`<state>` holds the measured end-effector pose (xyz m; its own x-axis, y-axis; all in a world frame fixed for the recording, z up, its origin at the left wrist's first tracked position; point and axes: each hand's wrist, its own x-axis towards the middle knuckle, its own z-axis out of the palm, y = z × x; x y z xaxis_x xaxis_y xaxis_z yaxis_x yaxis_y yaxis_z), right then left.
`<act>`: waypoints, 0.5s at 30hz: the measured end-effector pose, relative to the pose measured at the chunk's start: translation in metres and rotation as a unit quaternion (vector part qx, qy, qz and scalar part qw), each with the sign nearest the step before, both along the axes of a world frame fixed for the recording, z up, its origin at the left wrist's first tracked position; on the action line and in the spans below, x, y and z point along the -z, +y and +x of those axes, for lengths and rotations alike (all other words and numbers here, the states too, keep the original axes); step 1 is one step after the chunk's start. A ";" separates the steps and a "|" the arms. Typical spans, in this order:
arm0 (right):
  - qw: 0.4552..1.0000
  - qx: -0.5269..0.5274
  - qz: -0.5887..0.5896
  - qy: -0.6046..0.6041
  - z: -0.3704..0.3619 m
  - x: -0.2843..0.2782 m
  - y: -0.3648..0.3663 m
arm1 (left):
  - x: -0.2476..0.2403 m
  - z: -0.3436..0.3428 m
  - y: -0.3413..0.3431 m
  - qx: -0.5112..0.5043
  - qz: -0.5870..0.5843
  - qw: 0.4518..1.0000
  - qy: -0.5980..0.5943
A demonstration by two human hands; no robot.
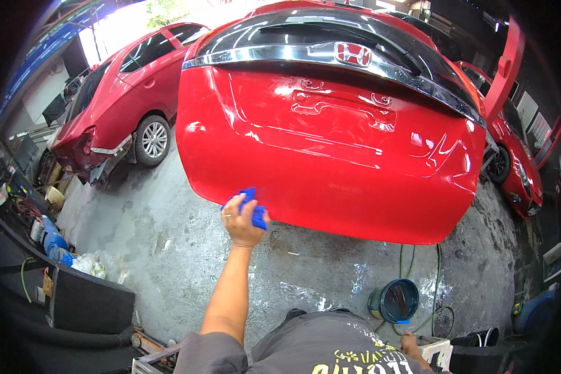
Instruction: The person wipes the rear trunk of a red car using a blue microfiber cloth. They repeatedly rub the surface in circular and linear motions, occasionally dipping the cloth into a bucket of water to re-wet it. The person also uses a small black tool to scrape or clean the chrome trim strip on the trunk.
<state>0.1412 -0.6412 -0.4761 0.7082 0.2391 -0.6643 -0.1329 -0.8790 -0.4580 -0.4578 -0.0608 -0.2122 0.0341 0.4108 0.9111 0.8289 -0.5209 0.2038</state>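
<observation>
My left hand is closed around a crumpled blue cloth. It holds the cloth at the lower left edge of a glossy red car tailgate. A chrome strip with an emblem runs across the tailgate below the dark rear window. Low at the right, my right hand hangs beside a white crate. Its fingers are small and partly hidden, so whether they grip anything does not show.
A dark bucket of water stands on the wet grey floor, with a green hose beside it. Red cars stand at the left and right. A black sofa-like piece fills the lower left.
</observation>
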 end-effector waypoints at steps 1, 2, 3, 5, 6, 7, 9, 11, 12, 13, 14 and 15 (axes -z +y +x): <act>0.999 -0.001 0.021 -0.028 0.004 0.003 0.011 | 0.002 -0.008 0.003 -0.034 -0.018 0.999 -0.021; 0.998 -0.003 0.040 -0.057 0.008 0.002 0.022 | 0.005 -0.018 0.007 -0.070 -0.045 0.996 -0.035; 0.992 -0.028 0.081 -0.095 0.022 0.002 0.025 | 0.014 -0.024 0.012 -0.070 -0.077 0.992 -0.073; 0.989 -0.052 0.107 -0.084 0.008 -0.003 0.079 | 0.039 -0.075 0.018 -0.071 -0.130 0.977 -0.151; 0.981 -0.095 0.113 -0.128 -0.003 -0.008 0.096 | 0.066 -0.101 0.015 -0.117 -0.245 0.932 -0.240; 0.973 -0.121 0.121 -0.154 -0.005 -0.013 0.091 | 0.073 -0.099 -0.001 -0.076 -0.376 0.848 -0.367; 0.949 -0.209 0.172 -0.162 -0.031 -0.035 0.117 | 0.127 -0.148 -0.022 -0.205 -0.314 0.870 -0.321; 0.925 -0.230 0.180 -0.243 -0.044 -0.032 0.090 | 0.183 -0.157 -0.037 -0.243 -0.387 0.755 -0.470; 0.958 -0.177 0.118 -0.193 -0.063 -0.048 0.089 | 0.172 -0.138 -0.041 -0.256 -0.424 0.685 -0.534; 0.967 -0.142 0.094 -0.192 -0.065 -0.041 0.056 | 0.165 -0.099 -0.057 -0.267 -0.470 0.596 -0.594; 0.978 -0.121 0.041 -0.165 -0.061 -0.031 0.027 | 0.180 -0.083 -0.063 -0.232 -0.494 0.583 -0.602; 0.985 -0.106 -0.011 -0.139 -0.058 -0.023 0.001 | 0.202 -0.066 -0.066 -0.200 -0.515 0.564 -0.614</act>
<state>0.0835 -0.6407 -0.4531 0.7997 0.3887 -0.4577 0.1823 -0.8834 -0.4317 -0.5234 -0.1272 -0.4143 -0.6451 0.4952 -0.5820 -0.2574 0.5763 0.7756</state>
